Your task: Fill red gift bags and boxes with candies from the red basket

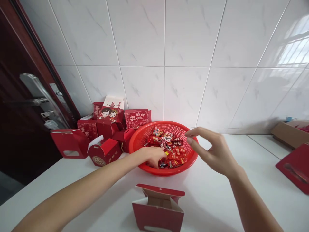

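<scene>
A red plastic basket (135,145) holds many wrapped candies (176,154), mostly red. Reaching into it from the left, my left hand (154,156) is down among the candies; its fingertips are hidden, and whether it holds anything does not show. My right hand (212,149) hovers over the basket's right rim, thumb and fingers apart, nothing between them. In front of the basket stands a red box (158,216) with its top open and no contents visible in the part that shows.
Several red boxes (108,153) cluster left of the basket against the tiled wall. At the right are a cardboard box (289,133) and a flat red item (295,167). A dark door with a metal handle (45,100) is at the left.
</scene>
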A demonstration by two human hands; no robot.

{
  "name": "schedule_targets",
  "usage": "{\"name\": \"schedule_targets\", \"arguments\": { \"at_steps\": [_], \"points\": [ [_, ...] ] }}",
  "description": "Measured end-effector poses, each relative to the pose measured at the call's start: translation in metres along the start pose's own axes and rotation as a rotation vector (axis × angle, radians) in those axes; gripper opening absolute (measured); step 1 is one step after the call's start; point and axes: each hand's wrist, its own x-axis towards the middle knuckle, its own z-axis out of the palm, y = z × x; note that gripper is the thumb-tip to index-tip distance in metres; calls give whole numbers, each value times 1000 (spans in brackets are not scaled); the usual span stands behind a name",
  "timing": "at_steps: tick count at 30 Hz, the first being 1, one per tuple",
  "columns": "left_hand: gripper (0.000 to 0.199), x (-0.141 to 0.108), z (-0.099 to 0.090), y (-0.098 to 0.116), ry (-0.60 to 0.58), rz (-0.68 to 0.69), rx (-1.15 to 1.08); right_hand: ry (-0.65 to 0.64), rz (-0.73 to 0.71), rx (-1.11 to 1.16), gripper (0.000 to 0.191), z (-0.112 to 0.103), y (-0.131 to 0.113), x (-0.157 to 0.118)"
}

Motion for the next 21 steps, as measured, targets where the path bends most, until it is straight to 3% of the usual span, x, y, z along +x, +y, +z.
{"name": "schedule_targets", "arguments": {
  "at_steps": [3, 6, 14, 21],
  "points": [
    [35, 12, -1, -1, -27, -6, 91, -287, 114, -4, 17, 15, 25, 4],
    [31, 20, -6, -12, 55, -38, 128, -440, 188, -50, 18, 30, 44, 5],
    [47, 24, -6, -42, 276, -17, -188, -508, 254, 23, 15, 57, 72, 5],
    [43, 24, -4, -43, 226, -62, -196, -585, 284, -57, 15, 67, 78, 4]
  ]
}}
